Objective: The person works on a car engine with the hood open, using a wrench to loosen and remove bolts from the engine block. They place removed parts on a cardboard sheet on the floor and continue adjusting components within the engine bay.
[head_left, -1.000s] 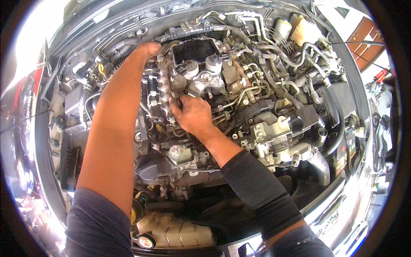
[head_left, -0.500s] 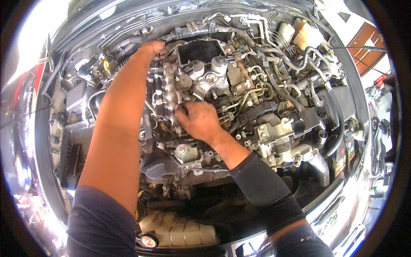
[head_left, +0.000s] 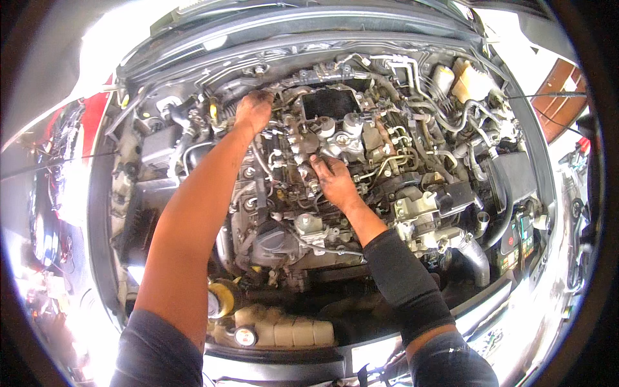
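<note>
My left hand [head_left: 256, 108] reaches to the far left part of the exposed engine, fingers curled downward and their tips hidden among hoses and wiring. What they hold, if anything, does not show. Near the engine's middle, my right hand [head_left: 335, 180] is bent inward, thumb and fingers drawn together low beside metal parts; its grip is hidden too. Just beyond it sits a silvery metal housing [head_left: 342, 143] with two round canisters. Behind that lies a dark rectangular opening [head_left: 330, 103] with a metal frame.
A black round cap-like cover [head_left: 273, 238] sits at the engine's near left. At the front are a pale plastic reservoir [head_left: 290, 329] and a yellow ring-shaped part [head_left: 222, 298]. Thin metal pipes [head_left: 400, 155] run right of my right hand. A battery [head_left: 518, 238] stands at the right.
The view has shifted, so the engine bay sits lower and further right. My right hand has turned, its thumb now pointing away from me. My left hand stays at the far left part.
</note>
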`<act>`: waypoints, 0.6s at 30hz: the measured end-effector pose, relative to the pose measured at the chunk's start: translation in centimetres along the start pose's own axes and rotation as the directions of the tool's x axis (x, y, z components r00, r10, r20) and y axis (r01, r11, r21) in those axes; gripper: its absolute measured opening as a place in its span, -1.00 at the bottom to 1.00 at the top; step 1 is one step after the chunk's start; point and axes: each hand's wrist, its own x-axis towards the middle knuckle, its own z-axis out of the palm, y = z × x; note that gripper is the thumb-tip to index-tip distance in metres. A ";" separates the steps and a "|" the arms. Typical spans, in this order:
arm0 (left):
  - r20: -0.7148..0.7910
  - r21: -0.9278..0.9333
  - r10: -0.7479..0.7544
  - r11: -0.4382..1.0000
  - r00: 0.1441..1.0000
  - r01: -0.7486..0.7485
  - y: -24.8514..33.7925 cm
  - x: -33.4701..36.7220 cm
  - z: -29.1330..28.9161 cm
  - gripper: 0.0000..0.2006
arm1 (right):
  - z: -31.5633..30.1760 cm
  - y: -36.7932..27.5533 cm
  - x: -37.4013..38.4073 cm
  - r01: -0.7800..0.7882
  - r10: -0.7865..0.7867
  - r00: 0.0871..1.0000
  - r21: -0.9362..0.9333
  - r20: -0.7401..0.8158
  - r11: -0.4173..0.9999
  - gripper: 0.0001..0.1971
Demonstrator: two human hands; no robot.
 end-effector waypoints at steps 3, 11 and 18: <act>-0.095 -0.289 -0.040 0.957 0.995 0.011 2.1 -6.9 -4.8 -0.41 | 0.2 -1.5 0.2 -0.102 0.106 0.994 0.161 -0.016 0.982 -0.54; 0.479 -0.575 -0.204 0.662 0.854 0.481 1.8 -17.7 -5.3 -0.32 | 0.8 -4.7 1.7 -0.279 0.264 0.960 0.211 0.098 0.937 -0.42; 0.574 -0.732 -0.259 0.263 0.777 0.628 4.2 -16.8 -1.6 -0.53 | 0.9 -9.2 -2.4 -0.072 0.061 0.993 0.109 0.105 0.991 -0.41</act>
